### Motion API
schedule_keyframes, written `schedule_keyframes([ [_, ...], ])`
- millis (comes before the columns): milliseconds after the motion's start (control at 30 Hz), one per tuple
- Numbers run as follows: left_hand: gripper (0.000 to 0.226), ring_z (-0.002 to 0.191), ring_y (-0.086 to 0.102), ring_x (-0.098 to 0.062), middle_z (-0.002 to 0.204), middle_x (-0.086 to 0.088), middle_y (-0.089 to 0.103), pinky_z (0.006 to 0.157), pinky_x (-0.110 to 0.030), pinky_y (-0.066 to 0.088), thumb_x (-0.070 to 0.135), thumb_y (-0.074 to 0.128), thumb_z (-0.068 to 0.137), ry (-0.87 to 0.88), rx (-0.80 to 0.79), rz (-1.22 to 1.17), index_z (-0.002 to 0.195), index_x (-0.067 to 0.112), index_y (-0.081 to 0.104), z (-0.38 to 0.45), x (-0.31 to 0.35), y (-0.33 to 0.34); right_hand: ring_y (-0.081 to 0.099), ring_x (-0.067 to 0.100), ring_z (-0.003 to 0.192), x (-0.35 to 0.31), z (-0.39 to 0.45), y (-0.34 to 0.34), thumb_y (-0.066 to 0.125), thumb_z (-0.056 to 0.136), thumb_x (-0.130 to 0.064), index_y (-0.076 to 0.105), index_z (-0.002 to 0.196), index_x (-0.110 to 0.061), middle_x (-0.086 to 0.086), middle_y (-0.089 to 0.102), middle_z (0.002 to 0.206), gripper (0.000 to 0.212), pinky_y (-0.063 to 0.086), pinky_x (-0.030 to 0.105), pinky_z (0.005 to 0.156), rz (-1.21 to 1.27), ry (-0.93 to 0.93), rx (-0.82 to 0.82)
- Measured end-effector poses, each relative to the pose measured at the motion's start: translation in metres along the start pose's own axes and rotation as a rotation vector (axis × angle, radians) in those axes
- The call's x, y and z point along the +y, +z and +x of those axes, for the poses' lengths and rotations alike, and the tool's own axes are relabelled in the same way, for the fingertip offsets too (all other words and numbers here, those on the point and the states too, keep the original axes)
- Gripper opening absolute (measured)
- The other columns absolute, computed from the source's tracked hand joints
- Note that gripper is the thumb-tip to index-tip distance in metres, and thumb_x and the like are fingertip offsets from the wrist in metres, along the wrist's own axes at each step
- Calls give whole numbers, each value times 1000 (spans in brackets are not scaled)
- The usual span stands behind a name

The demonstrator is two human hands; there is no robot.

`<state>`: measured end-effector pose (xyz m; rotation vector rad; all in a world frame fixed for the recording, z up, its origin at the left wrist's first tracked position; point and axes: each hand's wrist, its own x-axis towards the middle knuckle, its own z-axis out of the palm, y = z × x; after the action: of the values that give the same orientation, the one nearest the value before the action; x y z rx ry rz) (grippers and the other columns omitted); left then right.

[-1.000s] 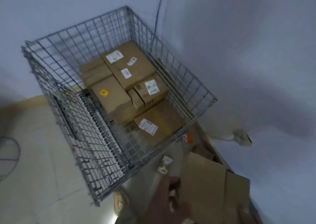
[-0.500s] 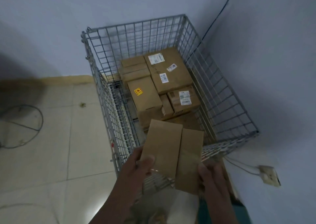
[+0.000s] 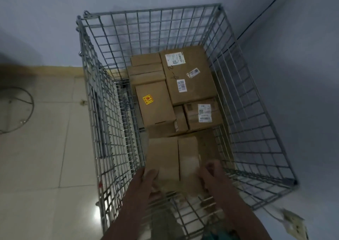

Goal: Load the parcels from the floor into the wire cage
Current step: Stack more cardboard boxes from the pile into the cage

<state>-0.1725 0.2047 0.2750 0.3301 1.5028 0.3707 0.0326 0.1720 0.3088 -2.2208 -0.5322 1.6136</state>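
Right now both hands are holding one plain cardboard parcel (image 3: pixel 171 159) inside the near end of the wire cage (image 3: pixel 260 122), just past its front rim. The left hand (image 3: pixel 146 180) is gripping the parcel's near left corner, thumb lying on the top face, the other fingers hidden under it. The right hand (image 3: pixel 211 173) is clasping the near right corner with its fingers curled over the edge. A seam is running down the middle of the parcel's top.

Just beyond the hands, more parcels are lying packed on the cage floor. Straight ahead of the left hand is sitting a box with a yellow sticker (image 3: pixel 155 107). Ahead of the right hand is sitting a small box with a white label (image 3: pixel 201 114), and beyond that a large box with three labels (image 3: pixel 189 74), reaching towards the far mesh wall. Two smaller boxes are filling the far left corner.

Off to the left of the left hand a tiled floor (image 3: pixel 45 148) is showing, with a loop of cable (image 3: pixel 27 109) lying on it. To the right of the right hand, outside the cage, a wall socket (image 3: pixel 293 223) is hanging low on the wall.
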Motion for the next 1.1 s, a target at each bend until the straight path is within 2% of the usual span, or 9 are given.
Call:
schedule_keyframes([
  [167,27,109,66,-36,123,-16,63,89,-50,61,26,65,98,-134,55,-54,122,15,62,60,13,37,60,12,71,-26,72,-19,65,98,-30,47,111,-16,3,60,94,27,47,19,50,-52,41,-28],
  [300,16,104,68,-39,126,-17,60,94,-57,57,32,69,96,-238,55,-6,106,21,62,111,3,55,65,18,84,-16,118,-33,65,96,-37,52,112,-15,4,65,101,31,49,28,67,-171,112,-78],
  [400,33,106,67,-42,130,-19,59,95,-59,56,29,72,94,-290,81,-33,121,14,59,145,-12,55,55,24,131,8,146,-47,54,102,-43,52,144,-9,8,55,145,54,40,24,95,-315,181,-170],
  [500,57,107,66,-41,130,-19,60,91,-56,58,31,81,84,-307,136,-27,131,9,56,176,-19,46,47,22,140,29,168,-52,57,91,-64,42,155,-25,-1,42,159,76,38,39,117,-355,207,-236],
  [600,56,99,66,-33,124,-17,63,85,-47,59,33,79,87,-279,151,18,132,9,55,201,-21,36,62,22,118,47,194,-48,61,75,-74,58,141,-28,0,61,141,81,51,42,105,-402,287,-217],
  [800,36,61,65,-21,85,-16,71,60,-31,59,36,70,94,-383,165,-327,111,6,59,219,-26,48,68,23,83,54,219,-27,65,95,-46,64,119,-7,9,70,98,46,58,35,66,-55,397,-148],
  [900,35,88,69,-31,95,-20,67,88,-44,62,26,74,92,-413,188,-585,112,2,60,224,-32,70,73,31,94,67,229,-14,73,83,-56,64,121,-11,16,72,111,60,64,48,75,139,421,-109],
  [1000,27,87,69,-30,79,-17,75,54,-38,64,27,71,95,-368,134,-661,106,5,61,227,-32,82,71,33,104,81,238,-1,76,84,-51,62,124,-14,14,70,118,57,63,49,80,331,457,-145],
  [1100,32,71,75,-25,80,-12,77,50,-30,59,38,66,97,-292,127,-678,108,9,63,230,-34,77,69,31,104,84,241,18,71,90,-39,63,127,-9,16,72,115,48,59,42,80,554,489,-210],
])
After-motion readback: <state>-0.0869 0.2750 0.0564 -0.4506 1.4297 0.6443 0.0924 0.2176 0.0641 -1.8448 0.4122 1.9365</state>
